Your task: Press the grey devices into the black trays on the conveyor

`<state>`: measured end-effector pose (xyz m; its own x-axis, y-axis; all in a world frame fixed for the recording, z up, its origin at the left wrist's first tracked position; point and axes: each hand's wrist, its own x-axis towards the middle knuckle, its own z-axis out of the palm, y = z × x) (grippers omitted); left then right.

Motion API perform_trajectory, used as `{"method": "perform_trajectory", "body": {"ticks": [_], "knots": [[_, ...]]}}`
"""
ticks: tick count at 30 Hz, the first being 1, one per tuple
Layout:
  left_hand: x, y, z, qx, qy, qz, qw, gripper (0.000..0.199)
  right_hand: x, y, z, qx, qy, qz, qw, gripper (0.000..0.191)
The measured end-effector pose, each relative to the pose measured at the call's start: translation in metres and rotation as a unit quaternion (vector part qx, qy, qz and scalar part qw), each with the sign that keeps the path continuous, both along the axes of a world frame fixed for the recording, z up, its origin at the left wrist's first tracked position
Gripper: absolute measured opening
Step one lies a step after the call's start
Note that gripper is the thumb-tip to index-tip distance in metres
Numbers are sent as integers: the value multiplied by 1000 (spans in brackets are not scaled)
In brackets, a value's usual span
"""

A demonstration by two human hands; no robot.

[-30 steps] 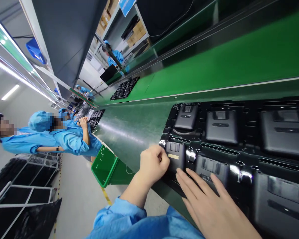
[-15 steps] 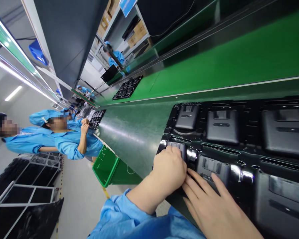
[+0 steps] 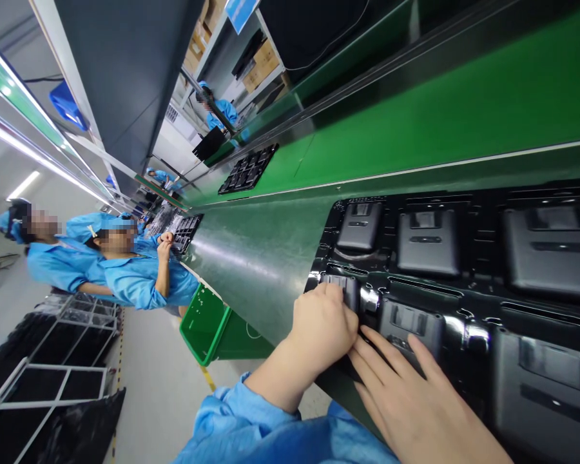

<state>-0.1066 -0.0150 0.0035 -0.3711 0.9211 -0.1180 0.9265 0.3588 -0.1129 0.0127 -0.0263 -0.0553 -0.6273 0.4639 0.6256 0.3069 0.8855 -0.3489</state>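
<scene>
Grey housing [image 3: 351, 294] in black moulded tray [image 3: 390, 248] covered by curled left hand [image 3: 321, 327], grip hidden, right hand [image 3: 413, 396] spread open, nothing held

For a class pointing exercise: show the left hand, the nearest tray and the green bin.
Left hand [image 3: 323, 327]: head view, its back.
Nearest tray [image 3: 478, 298]: head view, its middle ridge.
Green bin [image 3: 241, 341]: head view, its side wall.

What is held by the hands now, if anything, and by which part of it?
Left hand: cannot be told; it curls over a grey case, fingertips hidden. Right hand: nothing; it is spread open.
</scene>
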Motion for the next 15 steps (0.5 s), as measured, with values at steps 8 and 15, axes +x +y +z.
{"method": "perform_trajectory", "body": {"ticks": [8,15], "knots": [[-19,-15,-7,135,-96,58,984,9,3,0,0,-22,11,0,1000,44],[-123,-68,-17,374,-191,308,853,21,2,4,-4,34,1,34,999,44]]}}
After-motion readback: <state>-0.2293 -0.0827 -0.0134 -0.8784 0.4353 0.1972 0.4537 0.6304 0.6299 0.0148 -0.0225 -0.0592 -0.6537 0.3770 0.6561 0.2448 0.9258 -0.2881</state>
